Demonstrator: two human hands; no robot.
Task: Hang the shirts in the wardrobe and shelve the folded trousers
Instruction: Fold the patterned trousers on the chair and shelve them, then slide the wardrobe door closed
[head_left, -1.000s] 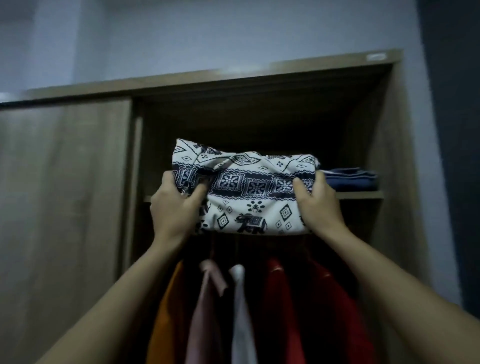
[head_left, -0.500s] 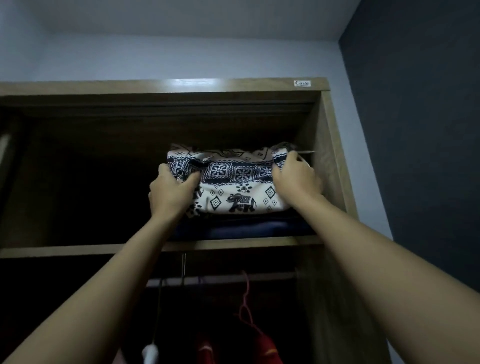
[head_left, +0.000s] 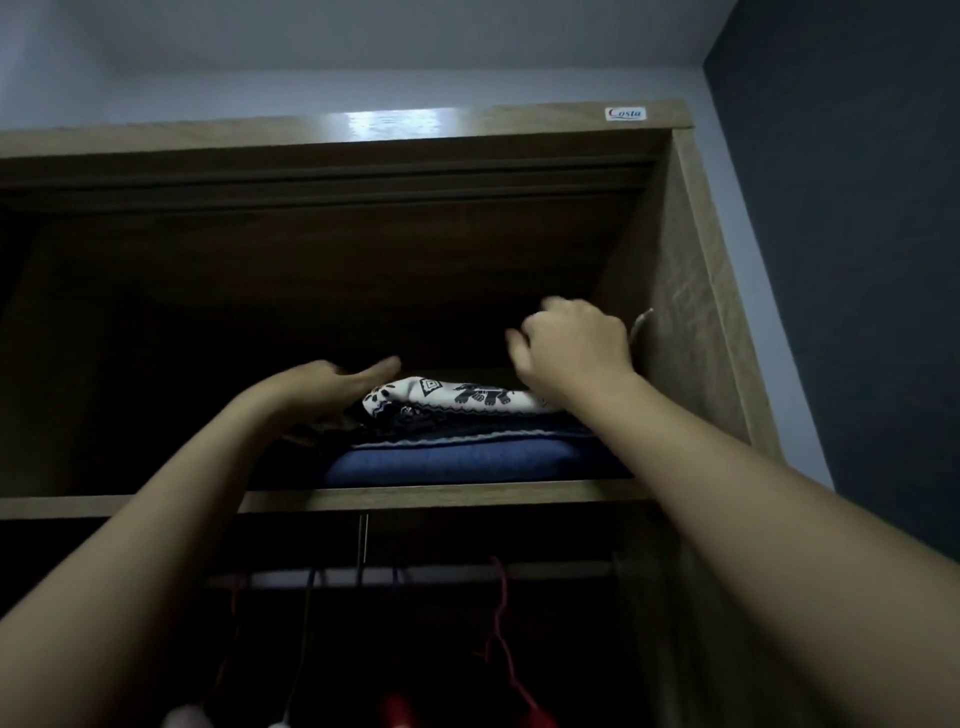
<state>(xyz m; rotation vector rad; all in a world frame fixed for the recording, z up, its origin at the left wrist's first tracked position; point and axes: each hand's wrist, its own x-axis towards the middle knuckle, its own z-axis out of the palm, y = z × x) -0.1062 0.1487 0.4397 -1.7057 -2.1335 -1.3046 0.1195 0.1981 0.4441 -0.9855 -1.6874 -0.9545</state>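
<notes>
- The wardrobe (head_left: 691, 312) is seen open. Its right side panel stands close beside the stack, so little sideways room is left there, while wide dark space is left to the left.
- The shelf (head_left: 156, 501) carries the stack near its front edge. Plenty of headroom is seen above it.
- The rail (head_left: 415, 574) with a red hanger (head_left: 501, 623) runs below the shelf, well apart from both hands.
- A folded blue garment (head_left: 467, 462) lies at the bottom of the stack, close to the shelf lip.
- The patterned trousers (head_left: 447, 397) are laid on top of it and are judged shelved. A slide forward off the lip could be caused if a withdrawing hand drags the cloth.
- The right hand (head_left: 571, 345) is held above the trousers' right end, fingers loosely curled, nothing gripped. A knock against the panel is possible.
- The left hand (head_left: 322, 387) is held flat, fingers straight, against the trousers' left end.
</notes>
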